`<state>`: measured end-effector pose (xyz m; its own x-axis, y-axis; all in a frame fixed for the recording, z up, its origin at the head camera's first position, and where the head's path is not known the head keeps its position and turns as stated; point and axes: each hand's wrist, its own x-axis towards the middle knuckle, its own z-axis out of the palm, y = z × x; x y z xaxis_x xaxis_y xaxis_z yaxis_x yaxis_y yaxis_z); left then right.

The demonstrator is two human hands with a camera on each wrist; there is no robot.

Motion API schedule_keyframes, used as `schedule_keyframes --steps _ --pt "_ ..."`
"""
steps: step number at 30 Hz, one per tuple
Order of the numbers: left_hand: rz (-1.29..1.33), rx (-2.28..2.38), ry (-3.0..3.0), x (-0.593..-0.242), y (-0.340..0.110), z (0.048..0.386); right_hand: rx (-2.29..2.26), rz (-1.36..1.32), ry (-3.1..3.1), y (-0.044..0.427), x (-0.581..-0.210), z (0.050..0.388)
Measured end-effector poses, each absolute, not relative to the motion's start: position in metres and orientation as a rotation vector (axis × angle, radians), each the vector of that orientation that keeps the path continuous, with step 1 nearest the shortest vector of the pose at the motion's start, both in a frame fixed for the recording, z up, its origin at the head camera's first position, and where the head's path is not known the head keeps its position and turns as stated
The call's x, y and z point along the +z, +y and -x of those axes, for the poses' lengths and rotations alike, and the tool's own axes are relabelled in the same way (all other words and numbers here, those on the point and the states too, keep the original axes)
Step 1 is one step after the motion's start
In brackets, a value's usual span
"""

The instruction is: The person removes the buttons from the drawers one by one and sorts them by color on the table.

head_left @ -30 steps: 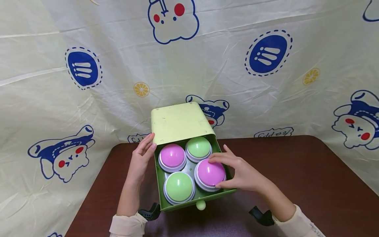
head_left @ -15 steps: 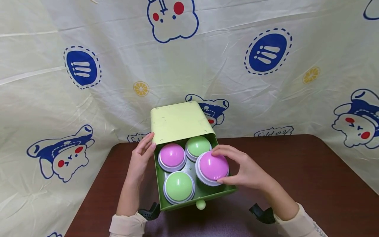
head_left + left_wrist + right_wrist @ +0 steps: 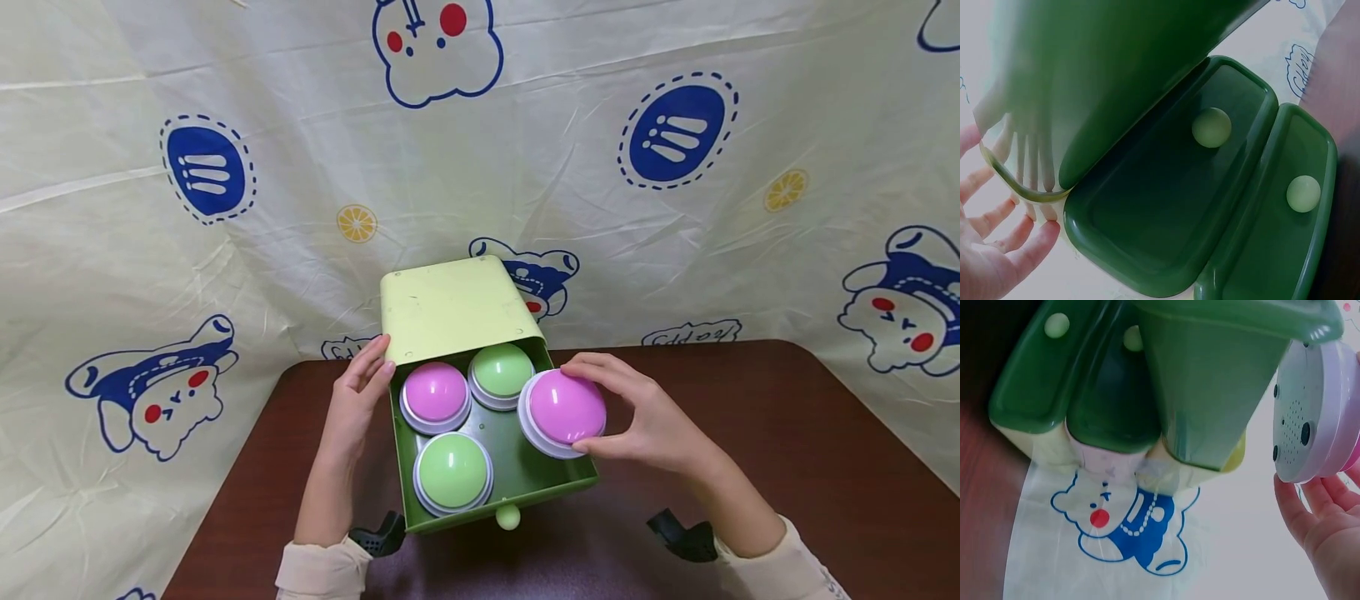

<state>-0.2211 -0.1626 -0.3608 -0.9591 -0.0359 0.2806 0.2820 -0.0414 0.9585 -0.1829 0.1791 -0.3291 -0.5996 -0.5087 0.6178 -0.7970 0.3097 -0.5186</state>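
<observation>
A pale green cabinet [image 3: 457, 308] has its top green drawer [image 3: 517, 498] pulled out. Inside the drawer lie a pink button [image 3: 436, 392], a green button [image 3: 502, 371] and another green button [image 3: 453, 471]. The right hand [image 3: 645, 417] pinches a second pink button [image 3: 567, 407] between thumb and fingers, tilted above the drawer's right edge; the right wrist view shows its white underside [image 3: 1300, 425] raised beside the drawer. My left hand [image 3: 360, 400], fingers extended, rests against the cabinet's left side; in the left wrist view the hand [image 3: 997, 244] is beside the open drawer's rear edge.
Two lower drawers with round knobs, one knob [image 3: 1212, 127] above the other [image 3: 1303, 194], are closed beneath the top one. A dark red-brown table [image 3: 750, 433] carries the cabinet. Behind it hangs a white printed cloth [image 3: 480, 167].
The right hand has lifted the pink button from the drawer's front right and moved it rightward and up, baring the drawer floor there. The left hand has stayed in place.
</observation>
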Motion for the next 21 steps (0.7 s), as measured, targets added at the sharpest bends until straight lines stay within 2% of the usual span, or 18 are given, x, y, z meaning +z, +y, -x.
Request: schedule_keyframes --steps 21 --pt "0.267 -2.103 -2.01 -0.361 -0.163 0.222 0.986 -0.877 -2.294 0.243 -0.336 0.17"
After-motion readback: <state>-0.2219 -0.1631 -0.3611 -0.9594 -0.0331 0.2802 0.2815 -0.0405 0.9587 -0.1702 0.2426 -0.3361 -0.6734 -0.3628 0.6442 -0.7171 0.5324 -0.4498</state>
